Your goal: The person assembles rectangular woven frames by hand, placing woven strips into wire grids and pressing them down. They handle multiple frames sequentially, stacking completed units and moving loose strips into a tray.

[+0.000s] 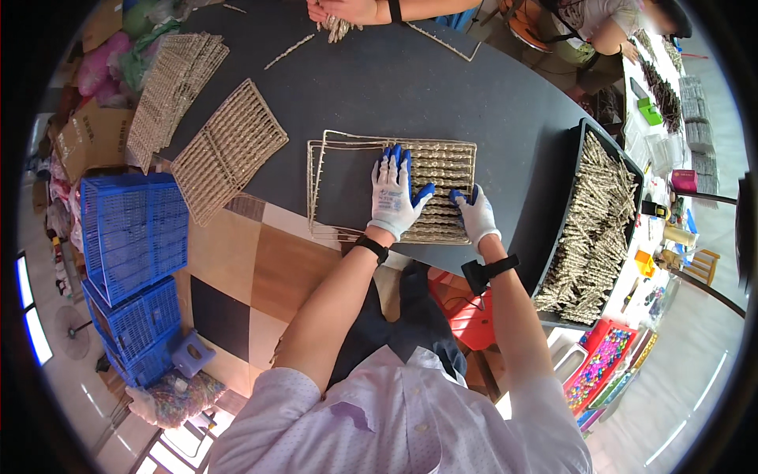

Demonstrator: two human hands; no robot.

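Before me on the dark table lies a rectangular wire frame [322, 170], its right part filled with side-by-side gold twisted rods [442, 164]; the left part is bare wire with small teeth. Another frame's outline shows slightly offset beneath it. My left hand [391, 193], in a white and blue glove, rests flat over the left end of the rods, fingers stretched and thumb spread. At the frame's right edge my right hand [478, 217], gloved alike, grips the side, thumb over the rods; its other fingers are partly hidden.
Right of me a black tray [583, 130] holds many gold twisted rods. A filled panel [233, 150] and a stack of panels [170, 95] lie left, overhanging the table edge. Across the table, another person's hands [347, 9] hold a rod bundle. Blue crates [134, 229] stand left.
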